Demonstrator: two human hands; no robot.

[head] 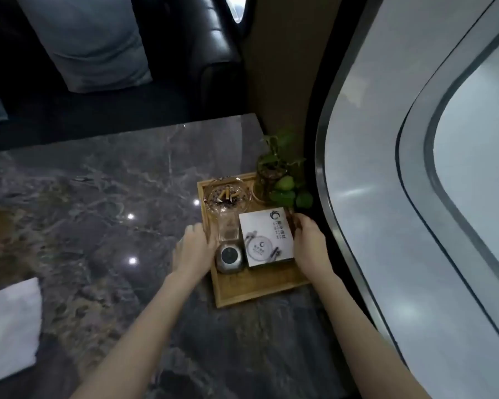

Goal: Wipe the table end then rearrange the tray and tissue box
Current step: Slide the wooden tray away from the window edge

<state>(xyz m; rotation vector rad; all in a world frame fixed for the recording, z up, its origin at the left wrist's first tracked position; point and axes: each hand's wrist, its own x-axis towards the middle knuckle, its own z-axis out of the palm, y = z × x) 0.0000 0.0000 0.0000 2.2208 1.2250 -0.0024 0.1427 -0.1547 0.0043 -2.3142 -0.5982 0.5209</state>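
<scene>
A wooden tray (260,292) sits at the right end of the dark marble table (98,197), near the wall. In it lie a white tissue box (267,237), a glass ashtray (227,197) with cigarette butts, a clear glass (228,230) and a small round metal object (229,258). My left hand (193,249) grips the tray's left rim. My right hand (308,240) holds the tray's right side, beside the tissue box. A folded white cloth (9,326) lies on the table at the far left.
A potted green plant (280,180) stands at the tray's far right corner, against the wall. A curved window frame (357,254) runs close along the right. A dark sofa (113,67) with grey-blue cushions stands beyond the table.
</scene>
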